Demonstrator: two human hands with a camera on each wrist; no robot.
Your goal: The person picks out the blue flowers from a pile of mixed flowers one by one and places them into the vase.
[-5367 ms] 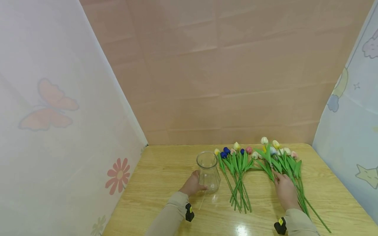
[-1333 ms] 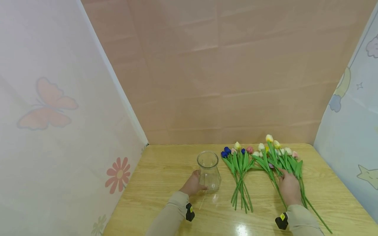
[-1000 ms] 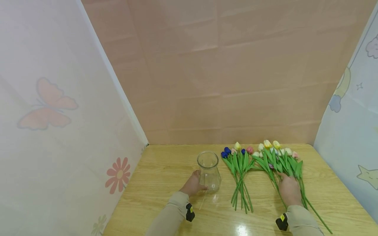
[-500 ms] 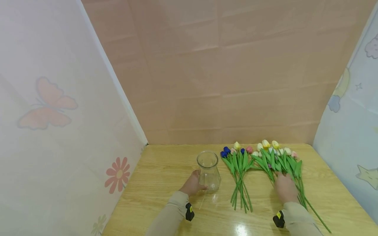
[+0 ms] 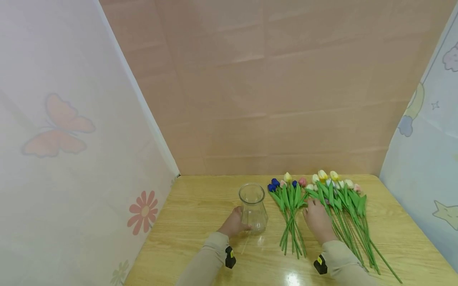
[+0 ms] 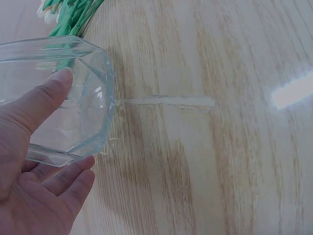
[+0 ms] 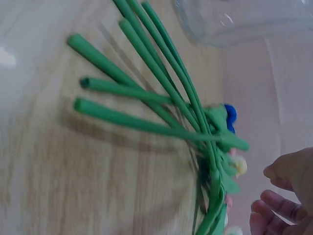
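A clear glass vase (image 5: 253, 207) stands upright on the wooden table (image 5: 200, 210). My left hand (image 5: 239, 224) grips its lower left side; in the left wrist view the thumb (image 6: 46, 98) presses the glass vase (image 6: 73, 63) and the other fingers curl round its base. Two bunches of artificial tulips lie to its right: a left bunch (image 5: 290, 206) with blue, pink and yellow heads, and a right bunch (image 5: 345, 208) with yellow, white and pink heads. My right hand (image 5: 310, 208) hovers between them, holding nothing. In the right wrist view its fingers (image 7: 279, 205) hang apart from the green stems (image 7: 146, 98).
Patterned screens close in the table: a butterfly and flower panel (image 5: 71, 131) on the left, a pink back wall (image 5: 279, 99), and a blue panel (image 5: 422, 159) on the right. Bare wood lies left of the vase and along the front edge.
My right hand has left the right bunch and slid left into the gap between the bunches. A yellow tulip that was raised now lies in the right bunch. The left hand and vase stayed put.
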